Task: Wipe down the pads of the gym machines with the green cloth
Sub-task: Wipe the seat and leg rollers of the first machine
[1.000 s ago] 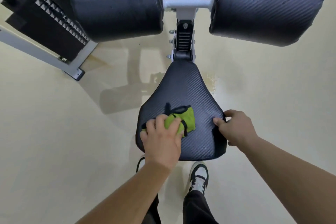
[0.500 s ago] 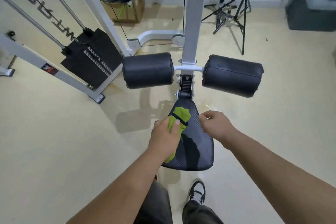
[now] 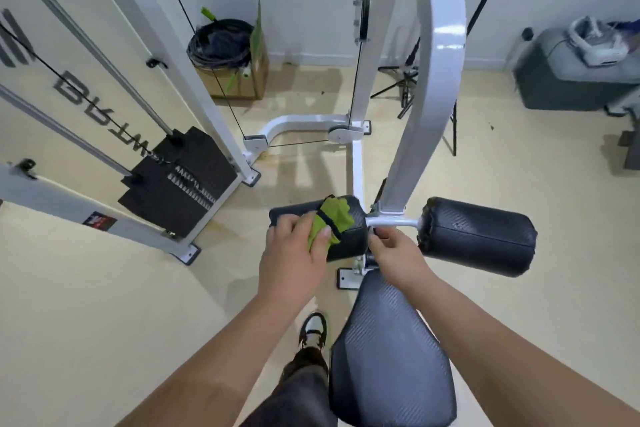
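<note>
Cloth: green cloth (image 3: 335, 217) draped over the left roller pad (image 3: 348, 245).
Left hand (image 3: 294, 253): fingers clamped on the cloth, pressing it down.
Right hand (image 3: 398, 253): beside the pad's inner end; grip unclear.
Advice: probably steady the roller, then wipe right round it.

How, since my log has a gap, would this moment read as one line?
left hand: holds green cloth on left roller pad | right hand: at that pad's inner end, grip unclear | right roller pad: untouched
</note>
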`<state>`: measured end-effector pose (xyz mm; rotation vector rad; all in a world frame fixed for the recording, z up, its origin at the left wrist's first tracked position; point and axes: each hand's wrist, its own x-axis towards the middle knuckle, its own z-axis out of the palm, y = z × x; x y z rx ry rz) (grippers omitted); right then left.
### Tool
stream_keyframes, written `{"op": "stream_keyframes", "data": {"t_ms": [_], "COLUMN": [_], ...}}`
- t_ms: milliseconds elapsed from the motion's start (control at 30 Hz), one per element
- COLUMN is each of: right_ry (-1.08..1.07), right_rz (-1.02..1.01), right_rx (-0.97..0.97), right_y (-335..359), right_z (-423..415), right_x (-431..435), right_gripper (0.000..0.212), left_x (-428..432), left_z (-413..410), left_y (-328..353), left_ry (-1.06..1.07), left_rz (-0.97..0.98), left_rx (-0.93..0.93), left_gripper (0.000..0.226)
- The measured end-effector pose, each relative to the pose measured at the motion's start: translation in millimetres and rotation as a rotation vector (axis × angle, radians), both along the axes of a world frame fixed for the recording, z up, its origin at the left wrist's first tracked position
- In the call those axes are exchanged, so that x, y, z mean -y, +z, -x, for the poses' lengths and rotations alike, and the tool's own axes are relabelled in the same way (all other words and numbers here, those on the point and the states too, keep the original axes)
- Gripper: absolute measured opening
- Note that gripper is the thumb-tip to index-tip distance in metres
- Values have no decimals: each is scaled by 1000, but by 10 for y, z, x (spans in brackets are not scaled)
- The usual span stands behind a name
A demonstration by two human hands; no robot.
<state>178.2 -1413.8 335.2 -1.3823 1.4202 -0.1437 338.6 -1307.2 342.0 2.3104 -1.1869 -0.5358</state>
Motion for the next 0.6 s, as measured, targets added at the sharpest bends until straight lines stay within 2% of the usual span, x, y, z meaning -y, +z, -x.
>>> {"op": "stream_keyframes", "data": {"t_ms": [100, 133, 200, 300, 400, 500, 533, 600], "right_ry": [40, 46, 76, 151, 211, 170, 151, 150], "right_rz": [0, -2, -32, -136, -208, -267, -281, -283], "right_rx": [-12, -11, -28, -51, -65, -48, -35, -47], "right_y": [-9, -54, -160, -297, -343, -362, -365, -378], "right_z": [-174, -199, -255, -300, -334, -333, -332, -340], "right_x": [104, 150, 229, 308, 374, 409, 412, 414], "right_gripper": [10, 2, 8, 37, 64, 86, 86, 65], "left_x": [160, 196, 193, 156, 343, 746, 892, 1111], "left_z": [-291, -337, -392, -375, -297, -150, -92, -22], "left_y": [-142, -224, -424, -575, -571, -555, -569, -578], "left_ry": [-39, -60, -117, -194, -157, -177, -231, -359], "left_rz": [-75, -138, -279, -358, -395, -375, -377, -386], "left_rx": [230, 238, 241, 348, 363, 341, 329, 305], "left_gripper": [37, 38, 41, 38, 36, 36, 36, 36]}}
